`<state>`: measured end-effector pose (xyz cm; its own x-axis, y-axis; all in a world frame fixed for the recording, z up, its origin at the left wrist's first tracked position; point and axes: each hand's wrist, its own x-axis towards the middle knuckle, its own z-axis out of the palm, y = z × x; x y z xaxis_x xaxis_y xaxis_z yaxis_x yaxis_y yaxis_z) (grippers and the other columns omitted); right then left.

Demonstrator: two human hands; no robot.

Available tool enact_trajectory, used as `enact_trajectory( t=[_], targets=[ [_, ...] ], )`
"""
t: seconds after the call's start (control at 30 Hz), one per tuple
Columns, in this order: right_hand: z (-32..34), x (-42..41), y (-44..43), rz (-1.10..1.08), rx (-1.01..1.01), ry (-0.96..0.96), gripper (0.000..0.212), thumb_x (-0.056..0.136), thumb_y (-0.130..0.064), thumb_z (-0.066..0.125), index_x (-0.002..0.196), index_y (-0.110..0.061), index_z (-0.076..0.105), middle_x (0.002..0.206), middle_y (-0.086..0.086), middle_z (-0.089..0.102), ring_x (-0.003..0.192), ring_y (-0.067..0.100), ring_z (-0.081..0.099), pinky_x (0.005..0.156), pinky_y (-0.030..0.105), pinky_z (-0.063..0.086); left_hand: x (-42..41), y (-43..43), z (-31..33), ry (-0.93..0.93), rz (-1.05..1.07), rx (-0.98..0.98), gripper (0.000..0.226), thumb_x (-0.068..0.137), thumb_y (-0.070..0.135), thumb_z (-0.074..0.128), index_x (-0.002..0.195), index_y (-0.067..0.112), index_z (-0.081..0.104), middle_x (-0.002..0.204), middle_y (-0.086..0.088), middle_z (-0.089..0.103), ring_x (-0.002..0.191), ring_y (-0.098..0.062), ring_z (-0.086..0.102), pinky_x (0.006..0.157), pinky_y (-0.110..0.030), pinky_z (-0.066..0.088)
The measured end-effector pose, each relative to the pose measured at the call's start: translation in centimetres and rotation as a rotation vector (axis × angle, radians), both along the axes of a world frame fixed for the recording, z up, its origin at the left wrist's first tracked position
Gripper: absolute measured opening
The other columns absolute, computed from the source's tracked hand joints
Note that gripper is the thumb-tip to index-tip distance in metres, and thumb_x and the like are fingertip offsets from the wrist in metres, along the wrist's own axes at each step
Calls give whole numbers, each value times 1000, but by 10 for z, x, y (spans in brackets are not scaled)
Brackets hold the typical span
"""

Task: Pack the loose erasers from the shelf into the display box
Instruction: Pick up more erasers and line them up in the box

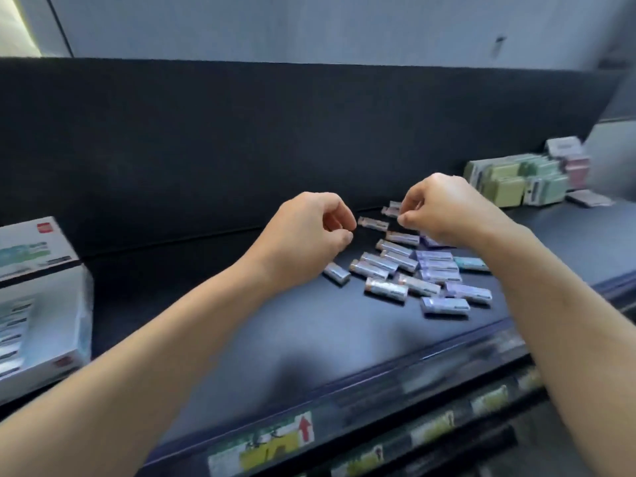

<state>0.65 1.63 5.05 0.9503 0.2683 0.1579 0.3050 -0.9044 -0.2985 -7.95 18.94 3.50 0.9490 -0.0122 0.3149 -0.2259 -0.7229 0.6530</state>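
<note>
- Head view, progress: packing looks barely under way. About twenty small oblong erasers in lilac, grey and teal paper sleeves (413, 270) lie loose on the dark blue shelf (275, 332). I judge that nearly the whole job is left.
- Head view, box: the white cardboard display box with teal print (55, 325) stands open at the shelf's left edge, well apart from the heap. Blurred stripes inside it may be erasers already packed, but that is too smeared to tell.
- Head view, erasers: they lie flat and criss-crossed in a heap right of the shelf's middle, running from near the back wall toward the front edge. Some touch or overlap. One grey one lies alone on the heap's left side.
- Head view, hands: the left hand (309, 232) hovers over the heap's left side, with fingers curled toward the thumb and nothing visible between them. The right hand (444, 208) is at the back of the heap, its fingertips bent onto a small grey eraser. I cannot tell whether it actually grips it.
- Head view, surroundings: stacked green and pink packs (516, 184) sit at the shelf's back right corner. A strip of price labels (261, 442) runs along the front edge.
</note>
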Motion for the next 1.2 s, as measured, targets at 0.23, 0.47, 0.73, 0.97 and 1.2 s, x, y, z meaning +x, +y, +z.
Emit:
enact_trajectory(
  t=[0.23, 0.47, 0.73, 0.97, 1.2],
  targets=[
    [-16, 56, -127, -127, 22, 38, 17, 85, -5, 58, 87, -9, 74, 87, 9, 69, 79, 22, 58, 69, 25, 43, 74, -111, -12, 73, -53, 36, 8, 86, 13, 61, 84, 20, 64, 70, 11, 58, 62, -5, 54, 54, -10, 41],
    [-28, 91, -165, -61, 17, 98, 15, 86, -6, 59, 89, -12, 73, 94, 11, 69, 87, 28, 63, 73, 31, 51, 115, -153, -20, 160, -21, 107, 7, 88, 14, 59, 89, 18, 64, 76, 10, 58, 65, -3, 52, 57, -15, 38],
    [-42, 110, -165, 5, -12, 182, 12, 86, -10, 61, 88, -19, 68, 98, 6, 68, 89, 24, 63, 76, 31, 51, 146, -174, -32, 298, -128, 287, 12, 83, 15, 67, 94, 15, 69, 85, 5, 60, 73, -11, 53, 63, -21, 41],
    [-50, 126, -150, 36, -85, 229, 19, 85, -15, 65, 103, -18, 69, 106, 4, 67, 92, 22, 61, 78, 29, 49, 167, -175, -46, 434, -273, 382, 29, 76, 25, 76, 103, 16, 69, 86, 5, 60, 77, -16, 59, 66, -24, 43],
    [-55, 138, -146, 29, -131, 278, 20, 81, -14, 70, 101, -16, 70, 100, 4, 67, 89, 22, 62, 71, 27, 46, 181, -179, -44, 497, -419, 351, 23, 76, 23, 76, 97, 14, 71, 63, 8, 53, 57, -9, 48, 53, -22, 36]
  ],
)
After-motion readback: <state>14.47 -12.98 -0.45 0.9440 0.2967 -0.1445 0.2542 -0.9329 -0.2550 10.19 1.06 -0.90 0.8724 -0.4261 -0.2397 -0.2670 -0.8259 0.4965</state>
